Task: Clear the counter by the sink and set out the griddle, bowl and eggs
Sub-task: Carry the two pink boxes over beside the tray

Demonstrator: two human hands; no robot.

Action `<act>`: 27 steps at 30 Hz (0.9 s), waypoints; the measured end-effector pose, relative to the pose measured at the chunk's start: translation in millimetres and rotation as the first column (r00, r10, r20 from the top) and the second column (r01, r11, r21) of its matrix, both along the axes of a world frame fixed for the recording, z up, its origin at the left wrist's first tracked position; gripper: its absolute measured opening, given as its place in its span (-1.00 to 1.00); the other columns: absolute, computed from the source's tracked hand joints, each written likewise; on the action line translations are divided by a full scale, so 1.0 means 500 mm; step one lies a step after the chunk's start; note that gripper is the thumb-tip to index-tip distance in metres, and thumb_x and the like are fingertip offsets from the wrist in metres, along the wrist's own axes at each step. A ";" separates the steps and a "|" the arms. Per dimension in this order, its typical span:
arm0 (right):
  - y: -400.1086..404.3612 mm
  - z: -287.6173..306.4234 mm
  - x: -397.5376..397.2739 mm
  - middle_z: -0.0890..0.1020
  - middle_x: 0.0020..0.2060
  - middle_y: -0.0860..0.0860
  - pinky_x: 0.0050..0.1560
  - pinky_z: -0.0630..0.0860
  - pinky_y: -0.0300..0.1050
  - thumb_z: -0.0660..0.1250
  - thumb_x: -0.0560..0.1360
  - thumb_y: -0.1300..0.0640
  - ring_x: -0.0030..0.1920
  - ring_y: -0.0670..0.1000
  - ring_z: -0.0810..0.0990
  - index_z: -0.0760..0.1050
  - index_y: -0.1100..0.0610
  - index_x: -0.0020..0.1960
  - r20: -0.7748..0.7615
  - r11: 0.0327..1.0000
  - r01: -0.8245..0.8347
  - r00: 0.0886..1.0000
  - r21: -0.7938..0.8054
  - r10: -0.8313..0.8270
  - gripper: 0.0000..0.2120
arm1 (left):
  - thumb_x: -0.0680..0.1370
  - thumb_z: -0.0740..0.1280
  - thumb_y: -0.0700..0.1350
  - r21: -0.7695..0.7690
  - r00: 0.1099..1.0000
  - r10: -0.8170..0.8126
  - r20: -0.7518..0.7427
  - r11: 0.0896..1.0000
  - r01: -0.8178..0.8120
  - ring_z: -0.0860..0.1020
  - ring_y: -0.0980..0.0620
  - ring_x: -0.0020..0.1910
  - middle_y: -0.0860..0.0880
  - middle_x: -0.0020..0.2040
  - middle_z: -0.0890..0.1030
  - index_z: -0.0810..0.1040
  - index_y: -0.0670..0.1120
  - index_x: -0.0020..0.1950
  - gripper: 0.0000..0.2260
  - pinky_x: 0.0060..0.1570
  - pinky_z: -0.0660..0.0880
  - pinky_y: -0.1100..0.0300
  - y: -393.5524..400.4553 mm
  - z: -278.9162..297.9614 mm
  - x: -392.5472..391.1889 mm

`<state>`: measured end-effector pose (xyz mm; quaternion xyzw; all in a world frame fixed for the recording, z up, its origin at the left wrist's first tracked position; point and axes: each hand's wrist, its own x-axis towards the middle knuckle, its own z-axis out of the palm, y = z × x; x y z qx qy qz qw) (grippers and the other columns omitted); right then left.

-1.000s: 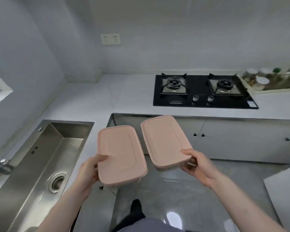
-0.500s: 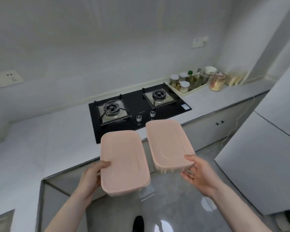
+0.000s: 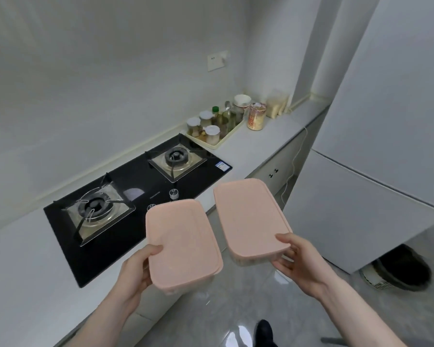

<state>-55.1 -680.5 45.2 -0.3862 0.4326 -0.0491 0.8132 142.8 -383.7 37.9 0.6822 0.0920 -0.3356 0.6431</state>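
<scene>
Gripping one pink lidded container [image 3: 183,242] by its near end, the left hand [image 3: 135,270] carries it over the worktop [image 3: 23,271] edge; the right hand [image 3: 302,265] holds its twin [image 3: 248,216] alongside, above the floor. Clearing is seemingly underway; next comes choosing a spot, perhaps past the hob [image 3: 125,196]. Griddle, bowl and eggs aren't identifiable.

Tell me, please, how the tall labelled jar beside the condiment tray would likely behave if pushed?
The labelled jar stands tall and narrow, so it may tip. It looks nearly full, so probably heavy. Its material is unclear.
</scene>
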 end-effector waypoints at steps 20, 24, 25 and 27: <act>-0.551 0.025 0.197 0.58 -0.08 0.03 0.06 0.62 -0.03 0.50 0.39 0.09 -0.07 0.06 0.55 0.63 0.05 0.05 -0.011 1.000 0.011 1.000 -0.024 -0.011 -0.76 | 0.47 0.46 -0.08 -0.028 0.996 0.085 -0.017 0.996 -0.086 0.65 -0.11 -0.11 -0.12 0.03 0.71 0.67 -0.17 0.13 -0.72 -0.11 0.53 0.05 -0.553 0.002 0.161; -0.629 0.034 0.241 0.59 -0.13 0.02 0.33 0.53 0.05 0.46 0.44 0.12 -0.03 0.07 0.51 0.63 0.06 0.05 -0.026 0.999 0.002 1.000 -0.044 -0.003 -0.82 | 0.47 0.47 -0.09 -0.058 0.993 0.102 -0.060 0.993 -0.105 0.66 -0.11 -0.05 -0.13 0.07 0.71 0.66 -0.15 0.14 -0.72 -0.06 0.56 0.03 -0.619 -0.014 0.194; -0.646 0.034 0.253 0.59 -0.15 0.01 0.36 0.51 0.06 0.46 0.45 0.12 -0.06 0.05 0.52 0.63 0.06 0.05 -0.034 0.999 0.005 0.999 -0.046 -0.007 -0.82 | 0.46 0.47 -0.09 -0.054 0.992 0.106 -0.067 0.993 -0.109 0.66 -0.10 -0.06 -0.13 0.07 0.71 0.67 -0.15 0.14 -0.72 -0.07 0.57 0.04 -0.635 -0.018 0.204; -0.673 0.031 0.276 0.60 -0.16 0.01 0.37 0.50 0.07 0.46 0.45 0.11 -0.10 0.04 0.54 0.63 0.06 0.04 -0.043 0.998 0.009 0.999 -0.056 -0.012 -0.83 | 0.46 0.48 -0.10 -0.051 0.992 0.102 -0.072 0.993 -0.106 0.69 -0.05 -0.14 -0.12 0.04 0.73 0.67 -0.17 0.14 -0.71 -0.09 0.57 0.06 -0.663 -0.022 0.225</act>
